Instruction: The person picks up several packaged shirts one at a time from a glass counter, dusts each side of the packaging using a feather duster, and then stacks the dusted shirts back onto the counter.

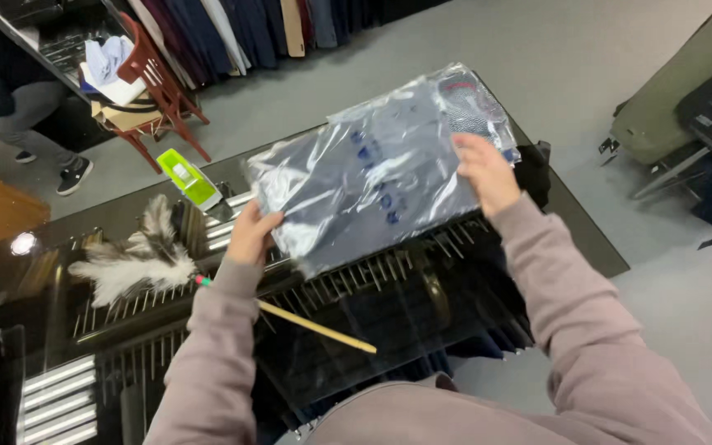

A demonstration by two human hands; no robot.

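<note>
I hold a folded dark blue shirt in a clear plastic bag point(372, 165) above a glass counter point(587, 239). My left hand point(250, 235) grips the bag's lower left edge. My right hand point(484, 171) grips its right side near the collar end. The bag is tilted, with the collar end toward the upper right. Both arms wear pale mauve sleeves.
A feather duster point(138, 264) with a wooden stick point(315, 327) lies on the counter to the left. A bright green tool point(189, 178) sits behind it. A red chair point(158, 82) with cloth stands at the back, a person's legs point(39, 124) beside it. Hanging clothes point(241, 29) line the far wall.
</note>
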